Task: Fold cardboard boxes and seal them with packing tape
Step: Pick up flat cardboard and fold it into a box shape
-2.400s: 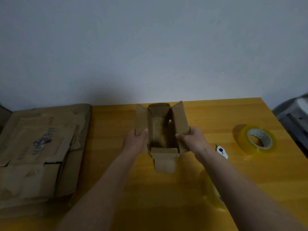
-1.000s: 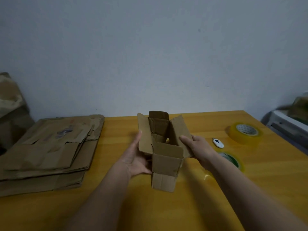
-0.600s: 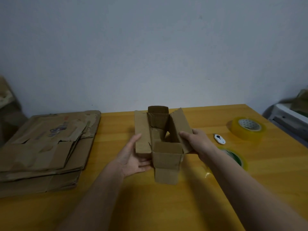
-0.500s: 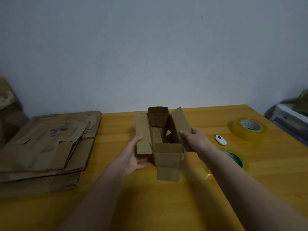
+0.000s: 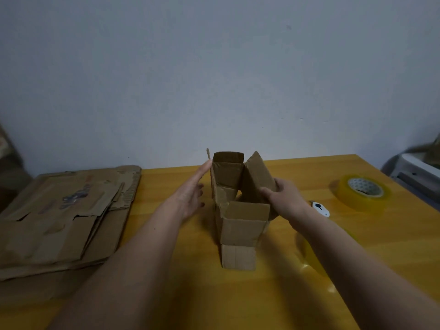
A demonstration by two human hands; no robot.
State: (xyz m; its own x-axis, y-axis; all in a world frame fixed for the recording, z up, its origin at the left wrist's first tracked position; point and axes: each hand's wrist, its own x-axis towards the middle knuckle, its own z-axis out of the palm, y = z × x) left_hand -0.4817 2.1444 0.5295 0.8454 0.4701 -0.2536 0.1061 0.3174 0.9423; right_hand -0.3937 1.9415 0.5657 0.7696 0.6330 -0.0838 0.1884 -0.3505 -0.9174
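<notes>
Right now you have the small cardboard box (image 5: 240, 220) standing mid-table on the yellow table (image 5: 357, 246), its top flaps up and nothing taped, probably so both hands can square the walls before the flaps fold in. Your right hand (image 5: 284, 198) reaches in from the right and pinches the right long flap (image 5: 258, 177), thumb on its inner face and fingers curled behind, while your left hand (image 5: 190, 194) lies flat and open, fingers straight and together, against the upright left flap (image 5: 208, 154). The tape roll (image 5: 363, 191) waits well off to the right, the flattened cardboard stack (image 5: 64, 215) to the left.
</notes>
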